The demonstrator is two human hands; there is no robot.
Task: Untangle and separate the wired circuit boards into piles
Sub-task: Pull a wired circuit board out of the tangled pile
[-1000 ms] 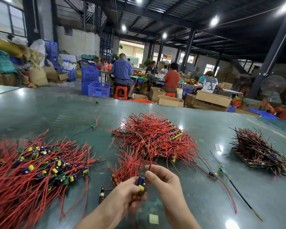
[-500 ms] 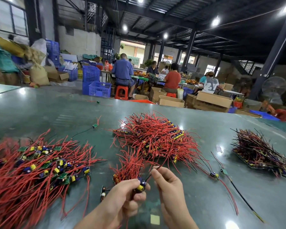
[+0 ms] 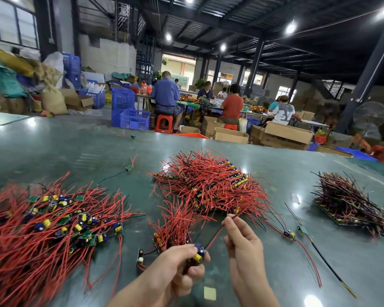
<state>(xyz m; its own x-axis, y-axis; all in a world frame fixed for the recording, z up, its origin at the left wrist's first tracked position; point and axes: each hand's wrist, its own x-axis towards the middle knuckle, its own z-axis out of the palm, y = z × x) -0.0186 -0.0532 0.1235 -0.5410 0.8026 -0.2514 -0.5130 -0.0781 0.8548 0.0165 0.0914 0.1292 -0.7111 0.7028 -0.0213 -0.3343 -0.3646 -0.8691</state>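
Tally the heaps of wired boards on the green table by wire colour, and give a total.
Red-wired heaps: 3: the big left heap, the middle heap, the small bunch just beyond the left hand.
Dark-wired heaps: 1: the right heap.
Total: 4 heaps; loose single boards not counted.

my two bare forearms, no sleeves in sight, my left hand (image 3: 175, 265) with short trimmed nails, my right hand (image 3: 244, 242) bare too, no rings, no gloves, no watch
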